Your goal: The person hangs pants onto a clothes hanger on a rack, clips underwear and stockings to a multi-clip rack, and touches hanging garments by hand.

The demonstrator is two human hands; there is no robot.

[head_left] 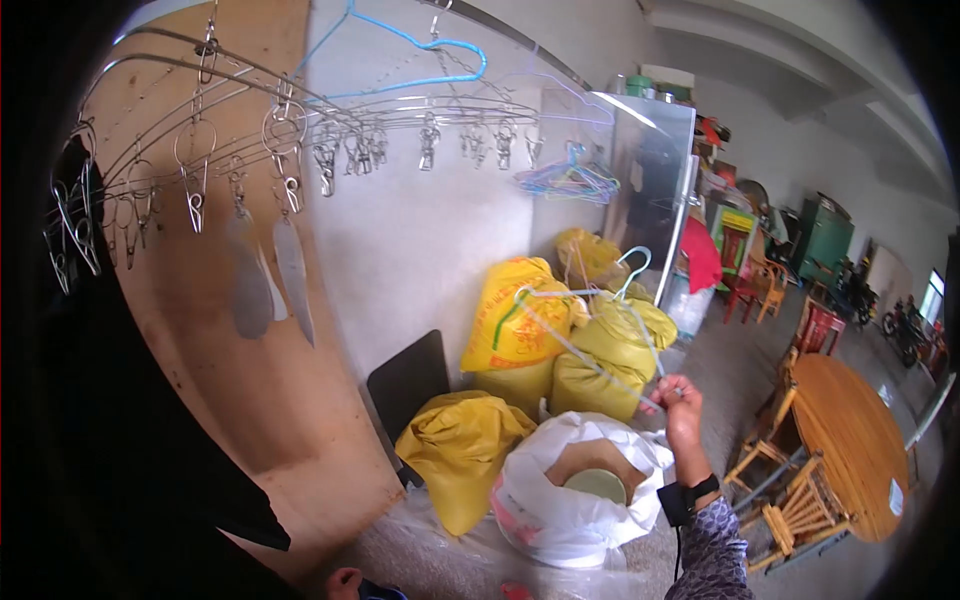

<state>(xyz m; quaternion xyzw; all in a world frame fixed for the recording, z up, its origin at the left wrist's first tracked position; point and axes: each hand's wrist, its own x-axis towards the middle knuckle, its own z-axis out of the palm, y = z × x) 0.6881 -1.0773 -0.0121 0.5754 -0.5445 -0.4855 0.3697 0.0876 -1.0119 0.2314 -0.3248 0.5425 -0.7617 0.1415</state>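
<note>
My right hand (pixel 680 402) is closed around one corner of a pale hanger (pixel 592 362), held out in front of the bags with its hook (pixel 636 258) pointing up. A black band circles that wrist below the hand. At the bottom edge shows a small skin-coloured part, apparently my left hand (pixel 346 581); its fingers are cut off by the frame, so what it does is hidden. Behind the hanger stand a printed yellow sack (pixel 512 318) and tied yellow-green sacks (pixel 600 385). Below it sits a white bag (pixel 545 505) with a round greenish thing inside.
Metal clip racks (pixel 330 115) hang overhead, with a blue hanger (pixel 425 45) and a bunch of coloured hangers (pixel 570 182). A black cloth (pixel 130 430) fills the left side. At the right are a round wooden table (pixel 845 430) and bamboo chairs (pixel 800 510). A yellow bag (pixel 465 455) stands on the floor.
</note>
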